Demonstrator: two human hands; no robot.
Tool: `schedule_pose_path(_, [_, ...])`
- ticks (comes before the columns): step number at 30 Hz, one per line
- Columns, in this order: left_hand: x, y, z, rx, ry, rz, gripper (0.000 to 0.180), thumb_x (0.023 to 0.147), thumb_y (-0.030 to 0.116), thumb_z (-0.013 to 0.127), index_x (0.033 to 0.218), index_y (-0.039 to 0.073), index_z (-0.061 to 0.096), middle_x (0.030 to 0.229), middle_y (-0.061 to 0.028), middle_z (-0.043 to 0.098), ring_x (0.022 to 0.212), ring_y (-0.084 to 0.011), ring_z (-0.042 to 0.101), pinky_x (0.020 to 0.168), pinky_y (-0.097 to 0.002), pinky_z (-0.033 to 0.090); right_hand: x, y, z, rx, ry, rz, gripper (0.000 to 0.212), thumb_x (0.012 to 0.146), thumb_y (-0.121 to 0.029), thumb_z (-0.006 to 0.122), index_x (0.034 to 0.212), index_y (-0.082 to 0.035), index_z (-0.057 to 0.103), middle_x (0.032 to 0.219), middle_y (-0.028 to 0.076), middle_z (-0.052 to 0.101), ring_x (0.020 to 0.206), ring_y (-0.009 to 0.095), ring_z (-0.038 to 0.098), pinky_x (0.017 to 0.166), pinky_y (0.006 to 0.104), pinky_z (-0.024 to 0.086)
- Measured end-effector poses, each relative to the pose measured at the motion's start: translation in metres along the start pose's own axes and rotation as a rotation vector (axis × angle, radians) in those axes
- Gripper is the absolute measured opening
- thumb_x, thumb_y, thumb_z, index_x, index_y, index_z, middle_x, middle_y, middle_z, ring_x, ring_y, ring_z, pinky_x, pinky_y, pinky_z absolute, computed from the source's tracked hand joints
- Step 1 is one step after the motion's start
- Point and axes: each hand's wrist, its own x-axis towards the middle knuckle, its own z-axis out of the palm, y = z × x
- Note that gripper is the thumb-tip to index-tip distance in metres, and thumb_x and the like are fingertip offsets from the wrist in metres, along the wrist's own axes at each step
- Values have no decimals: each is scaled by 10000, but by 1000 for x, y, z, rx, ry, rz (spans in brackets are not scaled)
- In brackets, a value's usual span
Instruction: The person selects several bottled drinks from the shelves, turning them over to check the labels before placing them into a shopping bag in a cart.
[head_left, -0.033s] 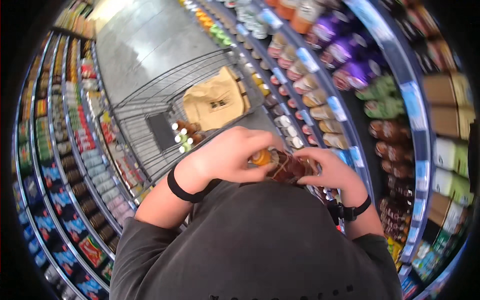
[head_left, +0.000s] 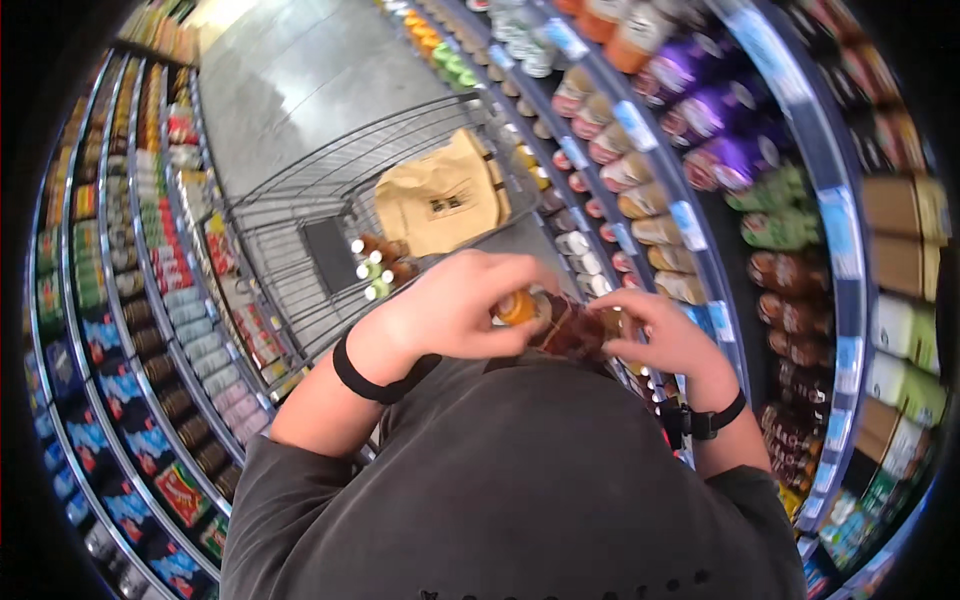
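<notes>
Close to my chest, a bottle (head_left: pixel 572 330) with an orange cap and a dark reddish-brown body lies on its side between my hands. My left hand (head_left: pixel 450 305) is closed round its neck end, beside the cap. At the other end, my right hand (head_left: pixel 668 333) grips the bottle with thumb and fingers. My fingers hide part of it. Beyond my left hand stands a wire shopping cart (head_left: pixel 255 200). Inside the cart are a brown paper bag (head_left: pixel 435 205) and several white-capped bottles (head_left: pixel 385 268), some brown and some green.
Shelves of bottles (head_left: pixel 720 115) run close along my right, with blue-white price strips on their edges. Another shelf of packed goods (head_left: pixel 150 300) curves along my left. Grey floor (head_left: pixel 290 70) stretches ahead between them, past the cart.
The cart and the right-hand shelves have shifted slightly to the right in view. The bottle has turned a little, and both hands still hold it.
</notes>
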Motion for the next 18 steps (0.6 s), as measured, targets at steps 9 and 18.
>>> schedule_pose_path(9, [-153,-185,-77,415,501,-595,216,843,158,735,975,27,625,855,-211,685,770,-357,696,692,-398,554,66,-26,34,148,63,188,422,891,59,562,1300,-22,622,1226,73,699,882,114,611,791,256,491])
schedule_pose_path(18, [-236,-409,-112,87,522,-1370,445,897,242,683,1225,-31,555,930,-193,720,630,-271,727,585,-384,584,49,-46,86,389,207,456,469,896,95,524,1348,-18,580,1281,82,669,999,158,638,939,331,510])
